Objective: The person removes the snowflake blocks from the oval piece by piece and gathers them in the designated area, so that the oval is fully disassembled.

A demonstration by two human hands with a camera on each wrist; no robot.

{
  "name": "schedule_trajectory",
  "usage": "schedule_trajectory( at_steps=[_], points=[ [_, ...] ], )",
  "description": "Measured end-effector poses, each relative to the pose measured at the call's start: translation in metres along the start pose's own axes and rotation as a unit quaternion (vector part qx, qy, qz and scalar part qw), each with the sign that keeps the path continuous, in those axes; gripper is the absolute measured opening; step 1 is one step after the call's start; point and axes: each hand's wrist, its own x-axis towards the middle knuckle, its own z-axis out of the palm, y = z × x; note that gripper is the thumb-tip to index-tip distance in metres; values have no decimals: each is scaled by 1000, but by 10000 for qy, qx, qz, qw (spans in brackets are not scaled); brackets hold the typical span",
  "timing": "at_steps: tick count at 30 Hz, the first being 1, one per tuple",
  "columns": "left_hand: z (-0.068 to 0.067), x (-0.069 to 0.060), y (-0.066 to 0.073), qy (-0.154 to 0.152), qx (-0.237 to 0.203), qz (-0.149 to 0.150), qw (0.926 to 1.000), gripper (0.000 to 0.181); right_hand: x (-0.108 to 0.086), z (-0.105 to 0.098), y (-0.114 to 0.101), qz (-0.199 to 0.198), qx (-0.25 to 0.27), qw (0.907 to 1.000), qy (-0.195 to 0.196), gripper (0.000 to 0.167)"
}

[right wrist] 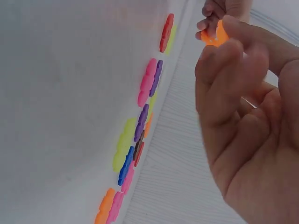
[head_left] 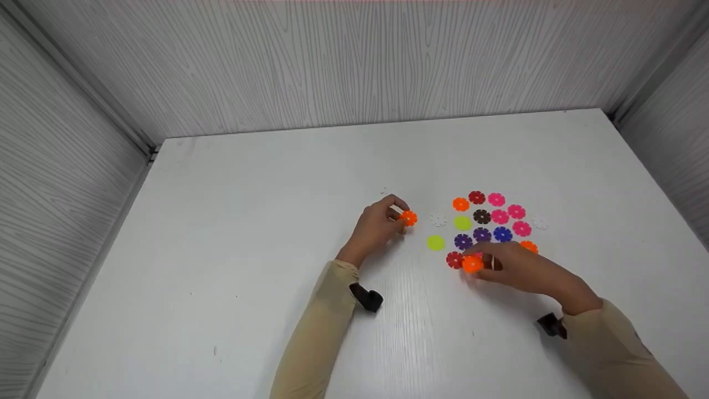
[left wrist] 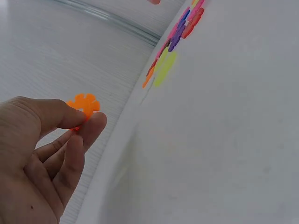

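My left hand (head_left: 379,228) pinches an orange snowflake disc (head_left: 409,218) between thumb and fingertips, raised off the table. In the left wrist view the notched rim of that disc (left wrist: 86,102) sticks out past the thumb. The right hand (head_left: 518,266) holds a second orange snowflake disc (head_left: 472,264) over the front of the group of discs. In the right wrist view its fingers hide part of the disc. Close to the right fingertips lies a red disc (head_left: 454,260). A white disc (head_left: 438,220) and a yellow-green disc (head_left: 436,243) lie just right of the left hand.
Several more flat notched discs lie on the white table (head_left: 232,233), among them a blue disc (head_left: 503,234), a brown disc (head_left: 482,216) and a pink disc (head_left: 522,228). Wood-grain panels (head_left: 354,66) stand behind the table and at both sides.
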Motion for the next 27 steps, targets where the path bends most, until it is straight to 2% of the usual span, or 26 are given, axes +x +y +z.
schedule_trajectory(
  at_steps=[3,6,10,14,17,21,27],
  points=[
    [2,4,-2,64,527,-99,9985,19,-3,3,3,-133,-360,9992,78,37],
    [3,7,-4,75,754,-200,9969,18,-5,4,6,-141,-416,9990,53,35],
    [3,10,-5,42,794,-160,9967,16,-5,3,7,-102,-386,9992,-68,35],
    [2,12,-6,10,725,28,9974,17,-4,3,6,177,-89,9994,-286,39],
    [1,12,-7,-22,614,50,9981,19,-3,4,6,383,174,9983,-408,43],
    [1,12,-7,-88,658,11,9978,22,-3,6,6,386,192,9981,-436,41],
    [4,11,-7,-358,924,82,9950,24,-2,7,5,301,16,9986,-424,34]
  ],
)
